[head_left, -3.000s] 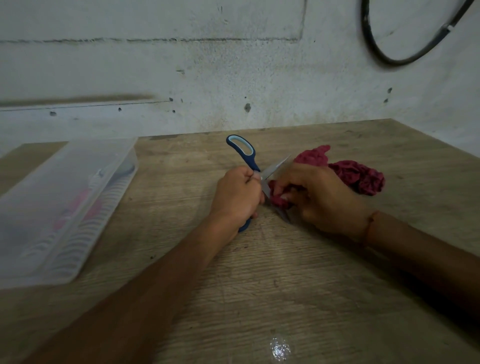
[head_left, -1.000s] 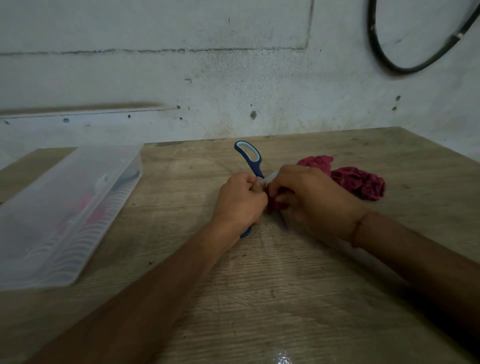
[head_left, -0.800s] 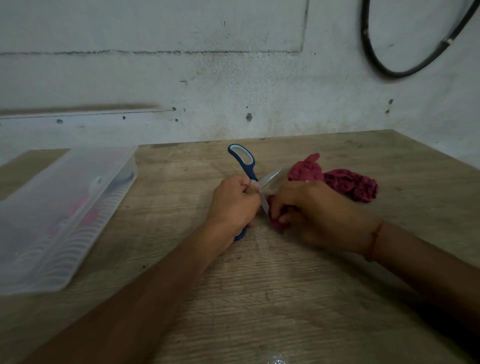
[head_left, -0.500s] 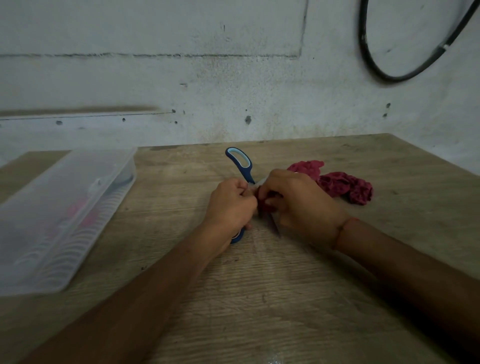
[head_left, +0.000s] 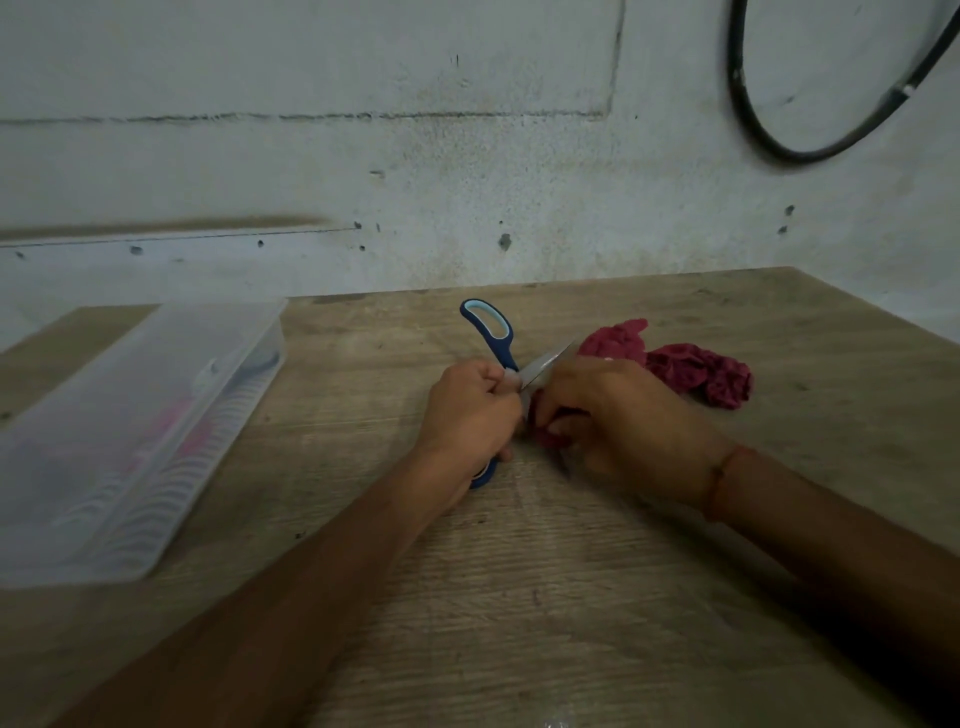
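Through the head camera I see the left hand (head_left: 470, 415) curled tight round the lower loop of the blue-handled steel scissors (head_left: 497, 343). The upper loop stands free above the knuckles, and one bare blade slants up and to the right. The right hand (head_left: 623, 421) sits just beside it, its fingers bent and pinching a fold of the crumpled crimson cloth (head_left: 691, 371) right at the blades. The rest of the cloth trails away behind that hand and lies on the worn wooden counter (head_left: 519, 597).

My worry is how close the right fingertips sit to the cutting edge. They hide the second blade, so I cannot tell how much gap is left, and a quick closing stroke could nick a finger. The cloth is soft and bunched. If it is not held taut, it may fold between the blades and jam or tear rather than cut cleanly. The dim light makes the cut line harder to judge.

To the left lies a long clear plastic box (head_left: 130, 415) with pinkish and dark things inside, too blurred to name. A black hose (head_left: 753, 119) loops on the stained grey wall (head_left: 363, 156). I can read no brand, label or writing anywhere.
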